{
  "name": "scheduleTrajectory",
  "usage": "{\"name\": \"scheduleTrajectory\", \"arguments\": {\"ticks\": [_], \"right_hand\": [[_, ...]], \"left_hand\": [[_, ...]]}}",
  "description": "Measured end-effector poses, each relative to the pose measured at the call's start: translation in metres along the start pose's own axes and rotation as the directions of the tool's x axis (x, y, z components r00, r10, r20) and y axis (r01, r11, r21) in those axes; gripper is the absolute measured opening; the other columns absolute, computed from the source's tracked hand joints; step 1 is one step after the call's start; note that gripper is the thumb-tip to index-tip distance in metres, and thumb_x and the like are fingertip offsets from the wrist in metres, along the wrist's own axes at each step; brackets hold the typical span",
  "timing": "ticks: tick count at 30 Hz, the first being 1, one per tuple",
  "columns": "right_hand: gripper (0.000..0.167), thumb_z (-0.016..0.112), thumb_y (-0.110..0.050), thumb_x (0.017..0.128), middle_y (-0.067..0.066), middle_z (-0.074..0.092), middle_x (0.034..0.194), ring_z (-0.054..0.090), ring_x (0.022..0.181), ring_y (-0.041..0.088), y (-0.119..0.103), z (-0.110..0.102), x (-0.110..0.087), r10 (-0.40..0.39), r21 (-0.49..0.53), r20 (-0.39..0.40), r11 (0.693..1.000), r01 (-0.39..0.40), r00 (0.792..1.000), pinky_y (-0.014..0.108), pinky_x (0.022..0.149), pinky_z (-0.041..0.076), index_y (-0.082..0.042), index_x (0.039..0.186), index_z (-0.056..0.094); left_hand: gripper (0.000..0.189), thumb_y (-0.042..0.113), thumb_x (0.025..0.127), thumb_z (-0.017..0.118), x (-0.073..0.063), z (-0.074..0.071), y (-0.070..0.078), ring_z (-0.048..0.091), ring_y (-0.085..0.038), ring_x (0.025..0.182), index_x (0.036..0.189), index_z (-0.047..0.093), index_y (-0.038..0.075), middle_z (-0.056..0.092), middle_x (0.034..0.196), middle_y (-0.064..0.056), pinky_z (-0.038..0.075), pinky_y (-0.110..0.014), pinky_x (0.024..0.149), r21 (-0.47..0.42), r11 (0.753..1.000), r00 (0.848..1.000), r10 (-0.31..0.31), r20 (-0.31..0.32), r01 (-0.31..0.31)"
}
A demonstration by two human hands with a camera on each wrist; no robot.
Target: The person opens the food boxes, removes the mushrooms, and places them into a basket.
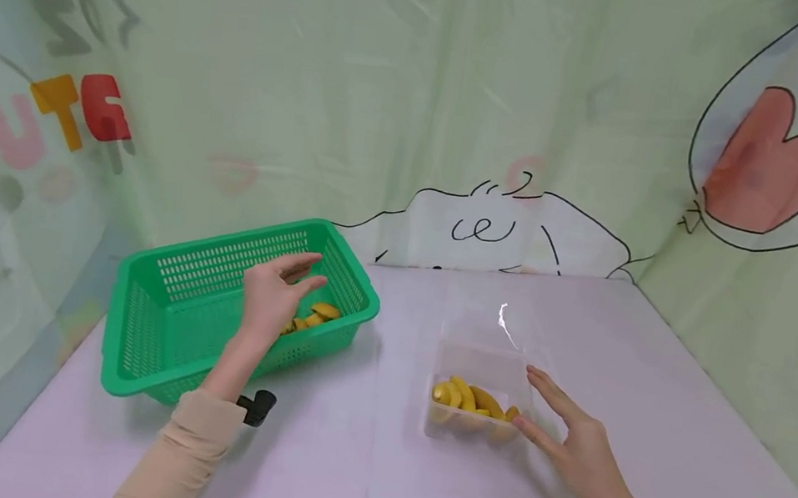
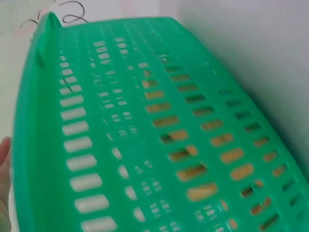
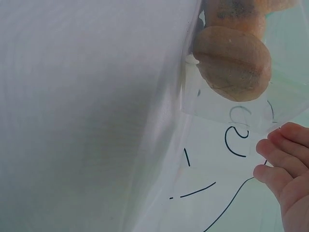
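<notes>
Over the right part of a green plastic basket hovers my left hand, thumb and fingers apart with nothing visible between them. A few small yellow bananas lie in the basket's near right corner; the left wrist view shows them through the slots of the basket wall. A clear plastic box holds several more small bananas. At the box's right side is my right hand, its fingers extended around the edge; whether they touch it I cannot tell. In the right wrist view the hand holds nothing.
The table has a pale cloth. Behind the box a clear lid or flap catches the light. Printed curtains enclose the back and sides. Black wrist camera mounts stick out beside the wrists.
</notes>
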State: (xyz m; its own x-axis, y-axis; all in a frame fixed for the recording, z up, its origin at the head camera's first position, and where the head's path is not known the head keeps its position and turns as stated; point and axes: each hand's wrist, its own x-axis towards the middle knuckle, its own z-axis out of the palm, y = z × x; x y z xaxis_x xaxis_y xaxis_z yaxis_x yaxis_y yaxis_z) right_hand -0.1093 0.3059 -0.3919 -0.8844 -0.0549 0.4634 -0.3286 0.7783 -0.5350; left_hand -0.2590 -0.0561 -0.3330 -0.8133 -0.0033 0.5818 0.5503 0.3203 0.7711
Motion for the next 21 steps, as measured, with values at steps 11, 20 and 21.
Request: {"name": "scheduleTrajectory", "arguments": {"ticks": [11, 20, 21], "right_hand": [[0.062, 0.073, -0.021, 0.08, 0.002, 0.045, 0.138, 0.043, 0.122, 0.028, -0.001, -0.001, 0.0, 0.01, -0.014, -0.004, 1.0, -0.01, 1.0, 0.025, 0.098, 0.037, -0.013, 0.136, 0.048], [0.062, 0.074, -0.017, 0.079, 0.005, 0.046, 0.137, 0.044, 0.122, 0.028, -0.005, -0.001, 0.001, -0.014, -0.005, -0.013, 1.0, 0.014, 1.0, 0.049, 0.089, 0.039, -0.009, 0.135, 0.049], [0.062, 0.074, -0.017, 0.079, 0.005, 0.046, 0.137, 0.044, 0.122, 0.028, -0.005, -0.001, 0.001, -0.011, -0.003, -0.011, 1.0, 0.011, 1.0, 0.05, 0.089, 0.039, -0.008, 0.135, 0.049]], "left_hand": [[0.035, 0.005, 0.069, 0.08, -0.022, 0.057, 0.025, 0.065, -0.023, 0.092, 0.102, 0.07, -0.001, 0.068, 0.1, -0.012, 0.052, -0.031, 0.08, -0.237, 0.97, 0.912, 0.141, 0.386, -0.05], [0.049, 0.011, 0.063, 0.082, -0.046, 0.097, 0.031, 0.062, -0.019, 0.097, 0.108, 0.067, -0.001, 0.066, 0.106, -0.008, 0.048, -0.023, 0.086, -0.215, 0.971, 0.722, 0.22, 0.656, -0.1], [0.049, 0.012, 0.063, 0.083, -0.047, 0.1, 0.03, 0.062, -0.019, 0.097, 0.108, 0.067, 0.0, 0.066, 0.106, -0.008, 0.047, -0.022, 0.086, -0.209, 0.972, 0.714, 0.22, 0.665, -0.104]]}}
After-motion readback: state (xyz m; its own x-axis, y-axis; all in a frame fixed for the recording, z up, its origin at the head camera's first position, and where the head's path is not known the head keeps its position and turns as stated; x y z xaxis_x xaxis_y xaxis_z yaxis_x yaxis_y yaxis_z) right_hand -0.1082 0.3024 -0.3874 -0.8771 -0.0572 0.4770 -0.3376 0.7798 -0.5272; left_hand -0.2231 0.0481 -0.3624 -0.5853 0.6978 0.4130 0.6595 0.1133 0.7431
